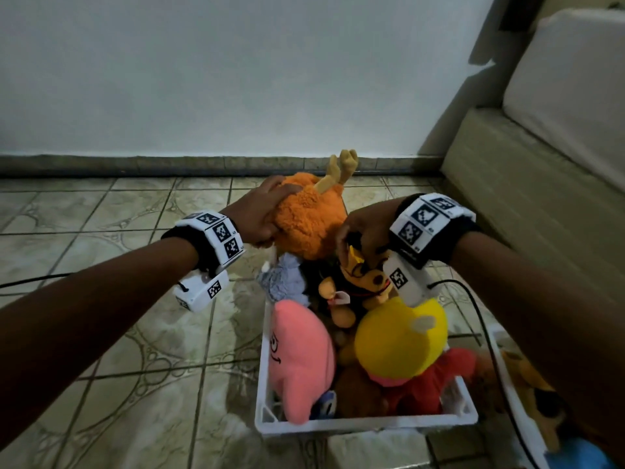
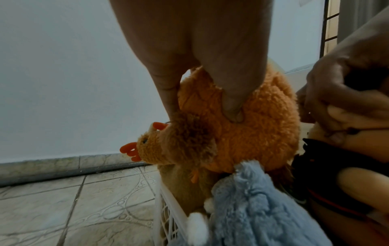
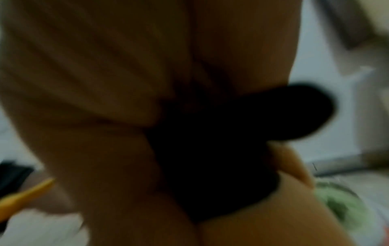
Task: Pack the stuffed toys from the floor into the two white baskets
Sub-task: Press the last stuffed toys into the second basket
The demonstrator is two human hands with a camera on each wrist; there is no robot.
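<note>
A white basket (image 1: pixel 365 424) on the tiled floor is packed with stuffed toys. At its far end sits a fluffy orange chicken (image 1: pixel 311 225). My left hand (image 1: pixel 270 214) grips it, thumb pressed into its fur (image 2: pixel 231 103). My right hand (image 1: pixel 358 231) pinches the black ear of an orange-and-black dog toy (image 1: pixel 365 286) in the basket's middle. The right wrist view is blurred and shows only the dark ear (image 3: pixel 231 141) held in my fingers. A grey-blue plush (image 1: pixel 284 279), a pink star (image 1: pixel 301 353) and a yellow-headed toy in red (image 1: pixel 399 340) also lie inside.
A second white basket (image 1: pixel 515 411) at the right edge holds a brown-orange toy (image 1: pixel 537 401). A beige sofa (image 1: pixel 541 170) stands to the right. The white wall (image 1: pixel 236 79) is just behind the basket. A black cable (image 1: pixel 33 282) lies on the floor at left.
</note>
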